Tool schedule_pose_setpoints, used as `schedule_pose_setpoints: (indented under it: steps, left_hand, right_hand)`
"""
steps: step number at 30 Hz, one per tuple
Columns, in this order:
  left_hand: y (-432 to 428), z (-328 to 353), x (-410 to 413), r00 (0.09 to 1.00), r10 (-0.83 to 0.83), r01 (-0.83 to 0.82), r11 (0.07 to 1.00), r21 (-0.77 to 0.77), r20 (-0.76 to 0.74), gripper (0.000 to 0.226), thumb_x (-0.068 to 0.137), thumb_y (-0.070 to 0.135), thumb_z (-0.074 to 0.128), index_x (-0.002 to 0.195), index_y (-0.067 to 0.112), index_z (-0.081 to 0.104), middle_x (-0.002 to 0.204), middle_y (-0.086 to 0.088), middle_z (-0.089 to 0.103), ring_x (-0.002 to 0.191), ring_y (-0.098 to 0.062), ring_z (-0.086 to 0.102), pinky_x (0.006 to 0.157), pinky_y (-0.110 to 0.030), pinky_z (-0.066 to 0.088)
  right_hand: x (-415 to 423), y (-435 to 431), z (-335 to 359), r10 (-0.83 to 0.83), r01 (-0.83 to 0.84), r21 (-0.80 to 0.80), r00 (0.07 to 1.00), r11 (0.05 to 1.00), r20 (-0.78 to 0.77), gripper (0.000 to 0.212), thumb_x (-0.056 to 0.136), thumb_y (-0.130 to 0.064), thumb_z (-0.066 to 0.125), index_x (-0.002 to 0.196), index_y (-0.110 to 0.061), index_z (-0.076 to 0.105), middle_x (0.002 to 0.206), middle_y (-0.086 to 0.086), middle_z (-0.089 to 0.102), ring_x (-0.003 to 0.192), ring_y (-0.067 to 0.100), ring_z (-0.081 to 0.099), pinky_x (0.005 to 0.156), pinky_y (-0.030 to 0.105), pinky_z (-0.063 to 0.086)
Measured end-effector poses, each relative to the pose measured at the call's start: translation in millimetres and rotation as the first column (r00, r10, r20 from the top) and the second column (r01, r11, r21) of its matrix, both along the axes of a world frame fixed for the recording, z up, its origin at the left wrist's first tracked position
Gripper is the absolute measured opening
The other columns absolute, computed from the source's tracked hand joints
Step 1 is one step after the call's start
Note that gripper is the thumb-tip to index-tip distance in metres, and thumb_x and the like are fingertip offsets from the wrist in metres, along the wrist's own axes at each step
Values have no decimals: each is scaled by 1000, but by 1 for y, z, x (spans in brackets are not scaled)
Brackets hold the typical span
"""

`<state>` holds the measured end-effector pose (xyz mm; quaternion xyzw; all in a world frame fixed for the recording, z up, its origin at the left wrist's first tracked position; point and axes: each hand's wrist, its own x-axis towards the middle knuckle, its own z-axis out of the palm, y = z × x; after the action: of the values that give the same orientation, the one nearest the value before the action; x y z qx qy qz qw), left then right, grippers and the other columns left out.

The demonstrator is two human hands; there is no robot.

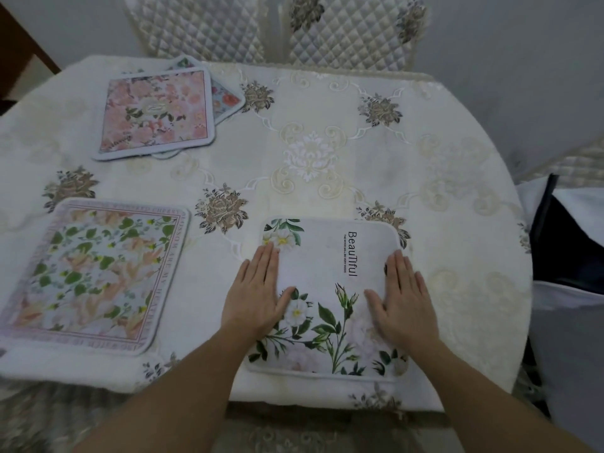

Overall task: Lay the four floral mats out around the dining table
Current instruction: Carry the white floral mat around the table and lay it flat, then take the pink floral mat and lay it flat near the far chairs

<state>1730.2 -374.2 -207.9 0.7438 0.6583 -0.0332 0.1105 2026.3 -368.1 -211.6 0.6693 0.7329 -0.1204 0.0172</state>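
Hands first: I have both of them flat on the white "BeauTiful" mat (330, 299), which lies at the near edge of the surface (327, 125), directly in front of me. My left hand (256, 297) presses palm-down on the mat's left margin, fingers straight and together, pointing away from me, with the thumb spread onto a printed white flower. My right hand (403, 300) does the same along the right margin, just right of the black lettering, thumb angled inward toward the printed stems. Neither hand is gripping anything; both lie released and flat, palms on the mat.

To the left of this mat, apart from it and also near the front edge, I see the green-leaf mat (91, 273) with a pink lettered border, lying flat with no hand on it. Farther back on the left sits the pink blossom mat (153, 112), resting on top of a blue-bordered floral mat (225, 96) that pokes out from beneath it at the right and at the back corner. Those two are stacked and well apart from my hands.

An embroidered cream tablecloth (310, 158) covers the surface. Two quilted chair backs (277, 27) stand beyond the far edge. On my right, beside the surface, I see something dark and white that I cannot identify.
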Motion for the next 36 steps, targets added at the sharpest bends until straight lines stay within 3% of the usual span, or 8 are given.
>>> schedule_pose_setpoints:
  steps: [4, 8, 13, 16, 18, 24, 36]
  left_hand:
    - [-3, 9, -1, 999, 15, -17, 999, -40, -47, 79, 97, 61, 3, 153, 10, -17, 163, -7, -19, 150, -19, -17, 124, -40, 1]
    - [-26, 28, -8, 999, 41, -41, 999, 22, 11, 76, 95, 62, -1, 156, 15, -5, 166, -5, -1, 153, -20, -2, 122, -39, 3]
    - [-51, 59, -13, 994, 88, -93, 993, 74, 70, 71, 96, 61, 15, 154, 22, 28, 159, -4, 33, 147, -24, 29, 119, -45, 26]
    - [-61, 79, -18, 991, 72, -89, 983, 159, 111, 65, 95, 58, 30, 143, 19, 48, 142, -6, 57, 131, -27, 51, 105, -46, 45]
    - [-64, 93, -20, 988, 45, -77, 974, 213, 149, 63, 93, 57, 37, 139, 18, 53, 132, -4, 63, 121, -26, 57, 97, -44, 50]
    - [-78, 128, -19, 980, -70, 3, 940, 341, 185, 57, 88, 54, 48, 132, 19, 59, 125, -2, 67, 114, -24, 60, 91, -43, 51]
    - [-142, 169, -42, 977, -125, 32, 885, 464, 171, 58, 86, 58, 47, 128, 19, 62, 124, -2, 67, 113, -24, 62, 90, -42, 51]
  right_hand:
    - [6, 1, 7, 25, -23, -29, 998, 999, 54, 81, 95, -64, 11, 153, -13, -13, 162, 4, -16, 150, 17, -12, 121, 43, 0]
    - [0, -11, 29, 0, -3, 41, 997, 999, 73, 76, 96, -57, 19, 155, -10, 13, 163, 9, 12, 149, 25, 15, 119, 48, 17]
    - [-26, -38, 73, -28, 25, 159, 999, 987, 17, 64, 93, -46, 32, 147, -12, 39, 149, 14, 43, 137, 30, 42, 110, 51, 36]
    - [-45, -53, 97, -18, 22, 212, 1000, 977, -22, 59, 91, -40, 41, 143, -14, 43, 140, 11, 52, 129, 27, 48, 107, 50, 40]
    - [-57, -61, 112, -13, 28, 254, 998, 967, -63, 56, 89, -38, 47, 139, -14, 49, 132, 9, 58, 122, 27, 53, 104, 49, 43]
    - [-85, -89, 146, 19, 12, 347, 996, 938, -87, 52, 84, -41, 51, 129, -16, 59, 123, 7, 63, 112, 27, 59, 98, 47, 47]
    - [-121, -172, 188, 11, 23, 406, 997, 914, -81, 55, 85, -47, 51, 133, -22, 54, 131, 3, 58, 121, 25, 53, 102, 45, 42]
